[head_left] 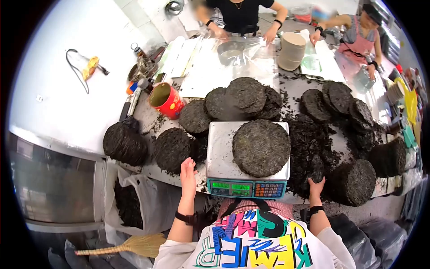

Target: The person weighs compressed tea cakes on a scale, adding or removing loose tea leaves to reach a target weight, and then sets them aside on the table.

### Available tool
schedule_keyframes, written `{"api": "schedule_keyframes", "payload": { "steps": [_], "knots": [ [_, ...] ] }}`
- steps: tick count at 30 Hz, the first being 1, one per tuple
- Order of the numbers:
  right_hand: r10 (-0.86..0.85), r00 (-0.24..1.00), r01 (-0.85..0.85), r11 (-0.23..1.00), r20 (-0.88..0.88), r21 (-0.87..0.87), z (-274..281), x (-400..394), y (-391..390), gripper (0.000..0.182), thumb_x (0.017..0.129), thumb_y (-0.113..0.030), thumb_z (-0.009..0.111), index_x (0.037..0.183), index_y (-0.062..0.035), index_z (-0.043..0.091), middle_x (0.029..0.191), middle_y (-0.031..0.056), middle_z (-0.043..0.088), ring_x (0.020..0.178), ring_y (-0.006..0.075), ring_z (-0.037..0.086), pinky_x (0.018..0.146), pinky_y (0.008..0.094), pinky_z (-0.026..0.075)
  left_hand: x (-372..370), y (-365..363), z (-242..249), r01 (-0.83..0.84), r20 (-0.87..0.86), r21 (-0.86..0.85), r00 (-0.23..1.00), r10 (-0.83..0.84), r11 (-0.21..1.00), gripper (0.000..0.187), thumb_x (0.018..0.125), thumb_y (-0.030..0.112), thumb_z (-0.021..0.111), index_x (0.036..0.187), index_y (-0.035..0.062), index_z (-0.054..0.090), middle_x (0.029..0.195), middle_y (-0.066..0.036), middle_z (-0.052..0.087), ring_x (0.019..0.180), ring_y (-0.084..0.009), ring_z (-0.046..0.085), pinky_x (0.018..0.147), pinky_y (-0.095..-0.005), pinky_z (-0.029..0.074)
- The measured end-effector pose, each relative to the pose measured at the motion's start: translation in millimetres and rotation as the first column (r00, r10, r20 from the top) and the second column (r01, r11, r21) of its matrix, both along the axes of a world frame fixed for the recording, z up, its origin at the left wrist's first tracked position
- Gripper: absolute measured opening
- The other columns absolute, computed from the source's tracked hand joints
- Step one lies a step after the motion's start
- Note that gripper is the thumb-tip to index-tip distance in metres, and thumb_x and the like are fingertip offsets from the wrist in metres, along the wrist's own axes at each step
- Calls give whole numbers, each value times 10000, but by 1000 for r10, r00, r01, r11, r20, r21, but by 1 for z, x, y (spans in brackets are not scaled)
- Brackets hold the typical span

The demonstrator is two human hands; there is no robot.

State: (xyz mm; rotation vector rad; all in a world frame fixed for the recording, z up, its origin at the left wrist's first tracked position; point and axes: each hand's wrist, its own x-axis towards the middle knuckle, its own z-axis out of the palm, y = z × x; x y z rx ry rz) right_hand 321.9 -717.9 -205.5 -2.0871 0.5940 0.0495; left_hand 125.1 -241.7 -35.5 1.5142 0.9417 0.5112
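A digital scale (214, 152) with lit green displays stands in front of me. On its pan lies a round, dark pressed cake of what looks like dried seaweed (261, 148). My left hand (188, 175) is raised just left of the scale, fingers apart and holding nothing, close to another dark round cake (174, 150). To the right of the scale, my right hand (316, 185) grips a dark clump of dried seaweed (316, 167) at its lower end. Loose dark seaweed (309, 139) is heaped around that hand, and a thick stack of cakes (354, 181) stands beside it.
More cakes (245, 95) lie beyond the scale. A red can (166, 100) stands at left. Across the table, one person (240, 15) handles clear plastic sheeting; another person (362, 36) works at right. An open white sack (154, 197) and a broom (143, 244) are below left.
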Motion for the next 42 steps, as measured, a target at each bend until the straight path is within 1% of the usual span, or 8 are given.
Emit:
{"api": "schedule_keyframes", "payload": {
  "steps": [8,12,25,30,33,38,40,42],
  "knots": [
    [305,944,-252,914,128,-319,58,27,-17,607,754,-80,684,1291,-10,409,1221,172,492,1079,246,513,894,346,431,87,-2,18,336,75,110,936,-345,936,397,914,185,529,1266,26,434,1209,-113,536,1097,-196,525,901,-306,418],
    [434,889,-436,703,147,562,153,26,70,299,901,-79,509,1197,-44,538,1052,76,604,892,138,600,752,257,483,142,-58,-8,507,-227,361,862,-454,783,617,821,259,642,1299,-26,375,1277,-213,441,1207,-322,421,1000,-387,348],
    [443,896,-124,232,9,965,154,58,123,274,908,-83,495,1179,-58,529,1014,19,608,928,108,569,800,259,452,142,-86,10,488,69,274,849,-523,829,602,692,97,761,1189,14,431,1122,-137,535,1055,-238,528,913,-330,420],
    [306,910,-415,649,280,638,147,67,123,332,837,30,558,1165,-2,514,1014,51,601,932,128,566,817,267,457,130,-89,1,476,414,-187,831,-371,859,575,786,-17,645,1234,38,288,1149,-142,525,1055,-204,529,905,-318,435],
    [-136,928,-113,783,346,612,152,98,80,336,861,-42,571,1188,10,510,1057,74,606,946,158,574,845,294,458,132,-72,-6,392,298,-298,905,-305,871,547,804,-9,625,1225,4,277,1178,-148,507,1071,-203,516,916,-322,430],
    [-170,977,-30,486,128,873,193,117,28,348,874,-177,618,1149,24,548,1080,99,620,955,199,596,836,329,480,138,-59,23,385,-226,747,913,-339,541,668,809,221,672,1309,-42,316,1267,-216,409,1178,-335,427,1022,-403,324],
    [109,985,-163,363,132,917,216,107,56,371,862,-171,632,1163,23,535,1089,96,612,946,195,598,832,328,483,157,-74,55,499,177,234,822,-541,834,658,857,243,627,1359,-14,287,1323,-183,385,1249,-297,384,1051,-369,294],
    [245,964,-176,293,104,940,228,97,104,392,849,-155,642,1176,23,518,1085,89,606,925,195,604,817,332,492,175,-87,84,687,531,-448,719,-448,572,575,896,164,564,1367,-17,288,1326,-170,427,1219,-250,416,1035,-355,314]
  ]
}}
